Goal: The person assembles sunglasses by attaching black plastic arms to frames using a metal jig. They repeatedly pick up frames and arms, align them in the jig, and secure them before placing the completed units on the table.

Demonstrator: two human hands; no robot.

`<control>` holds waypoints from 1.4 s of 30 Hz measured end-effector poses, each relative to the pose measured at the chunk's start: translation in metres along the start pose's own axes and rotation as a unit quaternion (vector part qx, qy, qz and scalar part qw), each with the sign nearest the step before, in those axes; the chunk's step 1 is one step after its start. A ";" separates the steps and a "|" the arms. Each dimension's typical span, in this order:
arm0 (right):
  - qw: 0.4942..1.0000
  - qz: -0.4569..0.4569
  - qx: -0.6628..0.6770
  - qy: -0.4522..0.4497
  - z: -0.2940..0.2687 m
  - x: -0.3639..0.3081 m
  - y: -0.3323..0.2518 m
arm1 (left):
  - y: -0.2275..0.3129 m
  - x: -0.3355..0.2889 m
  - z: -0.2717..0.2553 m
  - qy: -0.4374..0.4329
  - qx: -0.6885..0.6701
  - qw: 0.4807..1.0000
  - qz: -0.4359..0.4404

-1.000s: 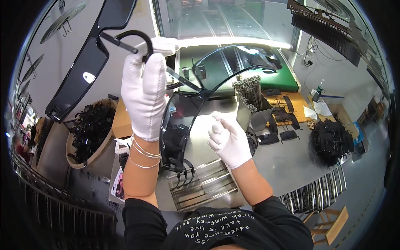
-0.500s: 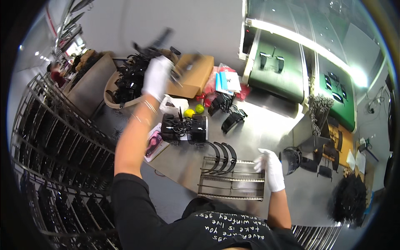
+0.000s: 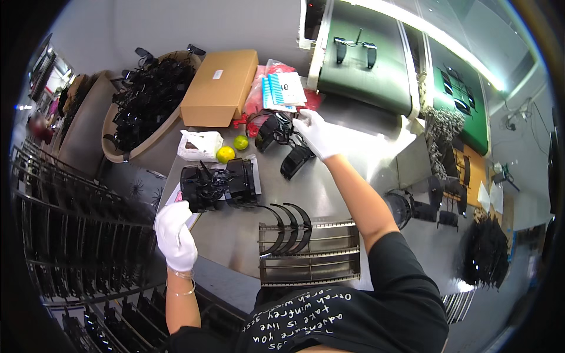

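2 white-gloved hands work apart: right hand (image 3: 318, 134) reaches far across the steel table (image 3: 235, 235), fingers pinching a black plastic part (image 3: 276, 130); left hand (image 3: 175, 235) curls loosely beside it, empty

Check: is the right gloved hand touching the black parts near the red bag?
Touching. The head view shows the right hand with its fingers on the black parts, no gap visible.

brown cardboard box (image 3: 219, 88), white-blue leaflet (image 3: 283, 90) beside
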State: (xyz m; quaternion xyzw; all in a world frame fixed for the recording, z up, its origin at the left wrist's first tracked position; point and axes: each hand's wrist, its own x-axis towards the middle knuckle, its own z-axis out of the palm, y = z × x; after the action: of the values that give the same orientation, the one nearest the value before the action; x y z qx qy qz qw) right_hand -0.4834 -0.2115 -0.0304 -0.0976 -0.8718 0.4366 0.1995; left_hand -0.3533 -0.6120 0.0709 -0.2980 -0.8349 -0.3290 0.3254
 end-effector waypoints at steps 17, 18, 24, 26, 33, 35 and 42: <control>0.428 0.225 0.875 -0.031 -0.152 -0.120 -0.163 | 0.103 0.094 0.050 -0.075 -0.248 0.962 0.079; 0.429 0.200 0.878 -0.078 -0.157 -0.137 -0.172 | 0.128 0.112 0.054 -0.079 -0.264 0.952 0.131; 0.694 0.075 0.715 -0.044 -0.187 -0.197 -0.190 | 0.224 0.159 0.049 -0.220 -0.363 0.862 0.276; 0.654 0.090 0.751 0.016 -0.190 -0.202 -0.196 | 0.247 0.153 0.034 -0.298 -0.429 0.835 0.170; 0.673 0.132 0.727 -0.043 -0.201 -0.221 -0.190 | 0.255 0.165 0.037 -0.008 -0.468 0.868 0.167; 0.673 0.113 0.727 -0.078 -0.200 -0.231 -0.174 | 0.250 0.180 0.028 0.078 -0.517 0.852 0.036; 0.726 -0.027 0.672 -0.144 -0.206 -0.242 -0.176 | 0.267 0.199 0.009 0.167 -0.573 0.798 0.089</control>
State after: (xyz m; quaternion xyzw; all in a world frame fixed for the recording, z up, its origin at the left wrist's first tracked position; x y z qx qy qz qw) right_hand -0.1752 -0.2522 0.1580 0.1497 -0.3707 0.9115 0.0965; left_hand -0.2880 -0.3871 0.3075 -0.4433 -0.3967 -0.7615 0.2573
